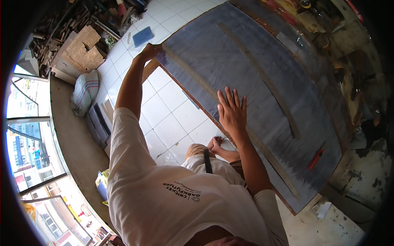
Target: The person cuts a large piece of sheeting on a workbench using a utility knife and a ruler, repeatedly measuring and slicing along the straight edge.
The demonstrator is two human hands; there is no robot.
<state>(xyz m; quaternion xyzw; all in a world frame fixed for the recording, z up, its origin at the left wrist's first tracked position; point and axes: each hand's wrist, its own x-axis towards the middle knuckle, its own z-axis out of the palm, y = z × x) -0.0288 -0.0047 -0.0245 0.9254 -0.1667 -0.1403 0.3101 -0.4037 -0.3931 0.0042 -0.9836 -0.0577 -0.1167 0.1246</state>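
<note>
A large grey-blue sheet (254, 82) covers the table before me. Along its near edge lies a long, thin greyish-brown strip (192, 74). My left hand (150, 52) is at the far left corner, its fingers closed around the strip's end; part of the grip is hidden. Flat on the sheet, my right hand (233, 110) rests palm down over the strip's middle, fingers spread. A second similar strip (262, 74) lies farther across the sheet, apart from both hands. Toward the right end is a slim red tool (316, 159), too small to name.
White floor tiles (164, 110) show between my body and the table. Wood scraps (57, 30), a broken board (84, 49) and a white sack (85, 92) stand on the left, by a windowed wall (61, 123). A blue flat piece (143, 37) lies on the floor.
</note>
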